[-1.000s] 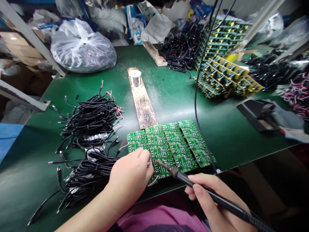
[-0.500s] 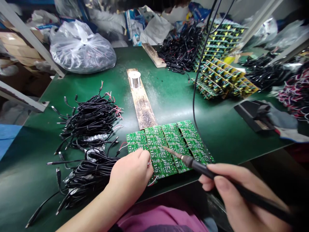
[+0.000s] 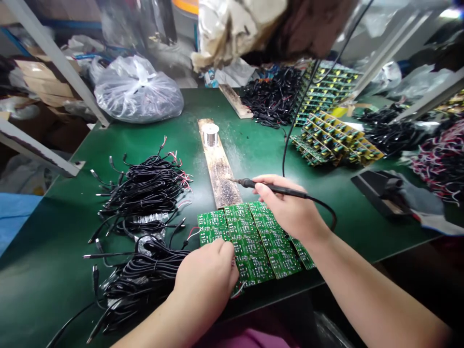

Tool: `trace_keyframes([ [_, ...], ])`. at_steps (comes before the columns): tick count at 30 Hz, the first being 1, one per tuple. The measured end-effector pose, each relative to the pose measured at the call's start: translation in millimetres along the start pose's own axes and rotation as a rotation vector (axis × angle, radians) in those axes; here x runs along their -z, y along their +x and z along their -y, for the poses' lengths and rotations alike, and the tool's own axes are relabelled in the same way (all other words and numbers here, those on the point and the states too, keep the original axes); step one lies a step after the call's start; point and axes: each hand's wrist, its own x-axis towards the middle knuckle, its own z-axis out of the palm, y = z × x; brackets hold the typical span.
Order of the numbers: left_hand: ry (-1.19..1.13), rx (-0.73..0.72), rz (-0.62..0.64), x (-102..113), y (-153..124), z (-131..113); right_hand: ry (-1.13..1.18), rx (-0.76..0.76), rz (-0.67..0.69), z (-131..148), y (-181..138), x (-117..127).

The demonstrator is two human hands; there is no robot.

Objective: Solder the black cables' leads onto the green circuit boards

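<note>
My right hand [image 3: 290,203] is closed around the black handle of a soldering iron [image 3: 270,187]. The iron's tip is over the near part of a scorched wooden strip [image 3: 217,169]. A silver spool of solder [image 3: 210,136] stands upright at its far end. My left hand [image 3: 208,270] is closed in a pinch above the left edge of the green circuit boards [image 3: 250,241]; a thin wire seems to be between its fingertips, mostly hidden. Red and white leads [image 3: 238,291] show just below that hand. Bundled black cables [image 3: 145,270] lie beside my left wrist.
Another pile of black cables [image 3: 152,181] lies farther left. A tied plastic bag [image 3: 139,92] sits at the back left. Stacked circuit boards [image 3: 337,137] and a black holder [image 3: 384,193] stand to the right. A wrapped object [image 3: 250,31] hangs overhead.
My right hand has moved forward and left with the soldering iron, from over the boards to the wooden strip. My left hand keeps its pinch by the boards. The view has tilted up.
</note>
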Motion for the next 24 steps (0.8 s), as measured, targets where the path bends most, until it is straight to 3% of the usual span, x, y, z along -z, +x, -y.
trace_keyframes([
  [5,-0.026,-0.017,-0.009,0,0,1,-0.001,-0.028,0.03,-15,16,-18],
  [16,-0.083,-0.036,-0.035,0,-2,2,-0.026,-0.052,0.036,-20,25,-22],
  [20,-0.113,-0.008,-0.059,0,-4,3,-0.022,-0.045,0.028,-13,20,-17],
  [24,-0.163,0.0,-0.026,4,-8,6,-0.007,-0.062,-0.002,1,-6,2],
])
